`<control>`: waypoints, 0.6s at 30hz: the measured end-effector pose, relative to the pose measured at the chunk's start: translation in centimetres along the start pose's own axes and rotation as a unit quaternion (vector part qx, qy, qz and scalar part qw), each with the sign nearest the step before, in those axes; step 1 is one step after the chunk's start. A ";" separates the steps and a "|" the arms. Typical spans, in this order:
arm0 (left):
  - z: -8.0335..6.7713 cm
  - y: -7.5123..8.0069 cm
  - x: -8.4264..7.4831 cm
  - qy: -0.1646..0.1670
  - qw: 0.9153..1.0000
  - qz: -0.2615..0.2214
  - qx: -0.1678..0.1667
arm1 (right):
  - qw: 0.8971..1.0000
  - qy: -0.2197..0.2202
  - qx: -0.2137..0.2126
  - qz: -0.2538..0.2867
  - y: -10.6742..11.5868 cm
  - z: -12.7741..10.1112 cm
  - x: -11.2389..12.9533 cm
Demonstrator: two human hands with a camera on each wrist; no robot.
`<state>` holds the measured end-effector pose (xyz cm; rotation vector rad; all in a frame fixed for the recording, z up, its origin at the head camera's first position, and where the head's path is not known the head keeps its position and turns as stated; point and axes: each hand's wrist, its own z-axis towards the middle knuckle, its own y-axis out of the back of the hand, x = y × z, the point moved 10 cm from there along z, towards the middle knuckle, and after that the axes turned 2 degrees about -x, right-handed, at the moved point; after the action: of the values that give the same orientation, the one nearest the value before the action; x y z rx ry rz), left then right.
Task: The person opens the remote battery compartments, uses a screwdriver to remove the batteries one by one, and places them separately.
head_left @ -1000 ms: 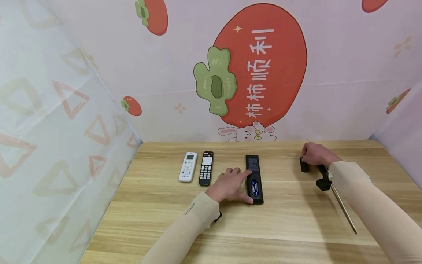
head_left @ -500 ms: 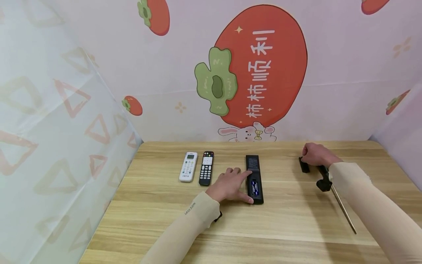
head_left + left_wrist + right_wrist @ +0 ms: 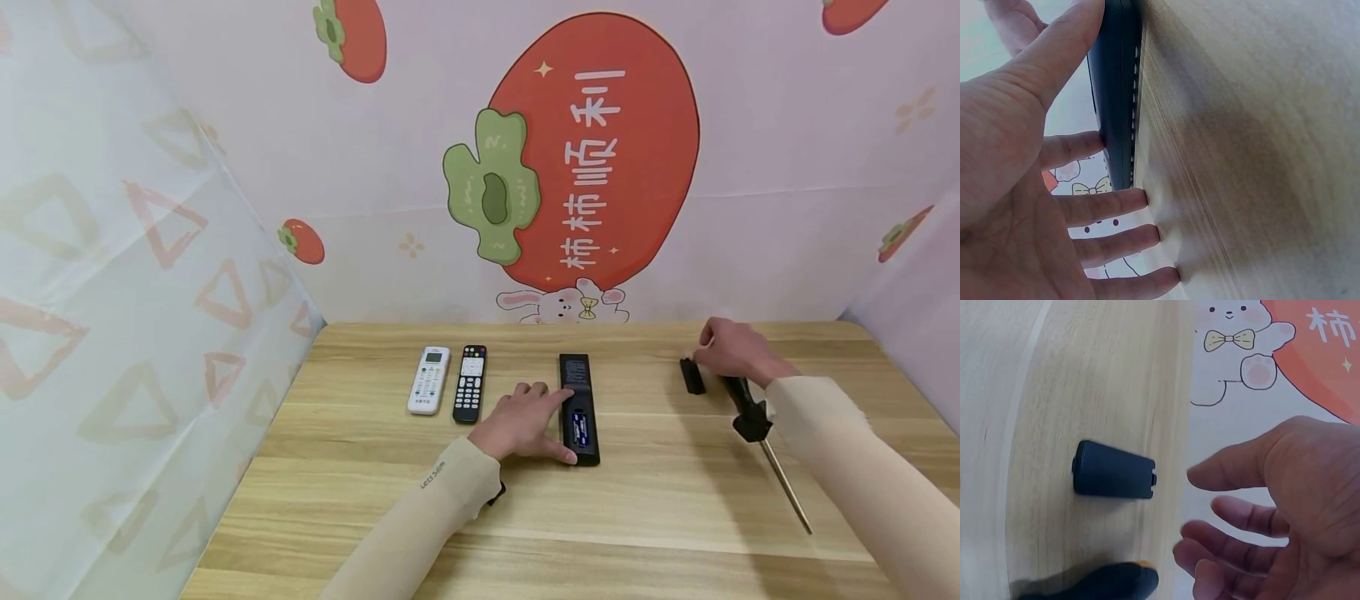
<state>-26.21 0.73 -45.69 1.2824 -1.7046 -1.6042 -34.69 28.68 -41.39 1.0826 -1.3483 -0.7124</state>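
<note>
From above, the small black cover [image 3: 692, 377] is lying on the tabletop [image 3: 637, 517] at eight o'clock from my right grip [image 3: 738, 346], the nearer one, its long axis running from eleven to five. That grip is hovering just beside it, fingers loosely curling, thumb standing apart, holding nothing. My left grip [image 3: 517, 423] is spreading wide, thumb and index finger touching the black remote [image 3: 581, 400], toward nine o'clock from the cover.

Bare tabletop [image 3: 639, 392] is stretching between face-down remote [image 3: 574, 372] and small black cover [image 3: 692, 377], leaving passage. Screwdriver [image 3: 752, 423] is blocking the cover's near right; left hand [image 3: 521, 419] is barring the remote's left side; patterned wall [image 3: 337, 267] is closing off the back.
</note>
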 end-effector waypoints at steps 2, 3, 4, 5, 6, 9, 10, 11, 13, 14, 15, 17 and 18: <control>0.0 0.0 0.0 0.001 1.000 -0.002 0.001 | 1.000 -0.005 -0.012 -0.005 0.4 -0.3 -0.5; 0.0 0.0 0.0 0.001 1.000 -0.003 0.001 | 1.000 -0.008 -0.016 -0.006 0.6 -0.4 -0.8; 0.0 0.0 0.0 0.001 1.000 -0.003 0.001 | 1.000 -0.011 -0.017 -0.007 0.7 -0.6 -1.1; 0.0 0.0 0.0 0.001 1.000 -0.003 0.001 | 1.000 -0.014 -0.017 -0.008 0.8 -0.7 -1.4; 0.0 0.0 0.0 0.000 1.000 -0.005 0.001 | 1.000 -0.018 -0.015 -0.007 0.9 -0.9 -1.7; 0.0 0.1 0.0 0.000 1.000 -0.006 0.001 | 0.999 -0.030 -0.006 -0.011 1.0 -1.3 -2.6; -0.1 0.1 0.0 0.000 1.000 -0.005 0.001 | 0.999 -0.033 -0.003 -0.010 1.0 -1.5 -2.9; -0.1 0.1 -0.1 0.000 1.000 -0.005 0.000 | 0.999 -0.037 0.000 -0.013 1.0 -1.7 -3.1; -0.1 0.1 -0.1 -0.001 1.000 -0.003 -0.001 | 0.999 -0.041 0.005 -0.013 0.9 -1.9 -3.6; -0.1 0.2 -0.1 -0.001 1.000 -0.002 -0.001 | 0.999 -0.040 0.006 -0.013 0.9 -2.0 -3.7; -0.1 0.2 -0.1 -0.002 1.000 0.000 -0.002 | 0.999 -0.042 0.010 -0.011 0.8 -2.1 -3.9; -0.1 0.2 -0.1 -0.003 1.000 0.001 -0.003 | 0.999 -0.042 0.013 -0.009 0.7 -2.3 -4.1; -0.1 0.2 -0.1 -0.003 1.000 0.001 -0.003 | 0.999 -0.039 0.014 -0.006 0.5 -2.3 -4.2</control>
<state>-26.11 0.75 -45.44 1.2736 -1.7037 -1.6111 -33.11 33.10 -42.33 1.0944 -1.4233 -0.7541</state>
